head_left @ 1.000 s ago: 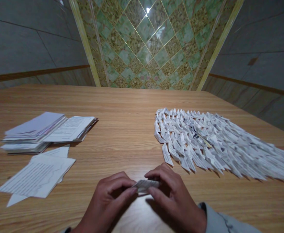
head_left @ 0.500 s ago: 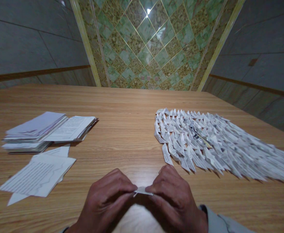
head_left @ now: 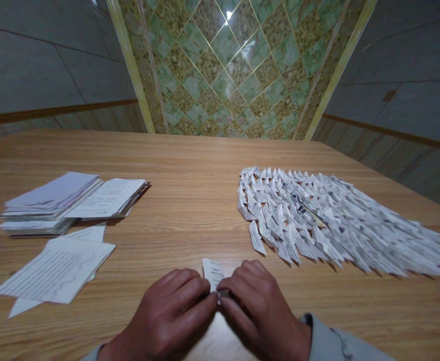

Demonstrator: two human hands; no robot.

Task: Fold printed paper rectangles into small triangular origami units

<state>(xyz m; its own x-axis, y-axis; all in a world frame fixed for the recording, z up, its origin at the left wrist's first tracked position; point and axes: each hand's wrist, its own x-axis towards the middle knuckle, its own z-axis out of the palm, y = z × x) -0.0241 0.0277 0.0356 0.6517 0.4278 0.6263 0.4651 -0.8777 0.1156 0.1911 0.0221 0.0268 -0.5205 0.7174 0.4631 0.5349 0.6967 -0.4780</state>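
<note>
Between my two hands is a small folded piece of printed paper (head_left: 212, 271), its printed face standing up behind my fingertips. My left hand (head_left: 170, 306) is closed, thumb and fingers pinching the paper's lower left part. Opposite it, my right hand (head_left: 261, 301) pinches the lower right part, and the two thumbs nearly meet. The fingers cover the paper's lower edge, so its folds there are hidden. To the right, many folded paper boats (head_left: 306, 215) stand packed in rows on the wooden table (head_left: 189, 165).
Stacks of printed sheets (head_left: 52, 193) lie on the left of the table, with an open-faced pile (head_left: 110, 198) beside them. Nearer me, a few loose sheets (head_left: 56, 268) overlap at angles. A tiled wall (head_left: 227, 70) rises beyond the far edge.
The paper has turned from nearly edge-on to showing its printed face upward. My hands have come closer together, with the fingertips now almost touching.
</note>
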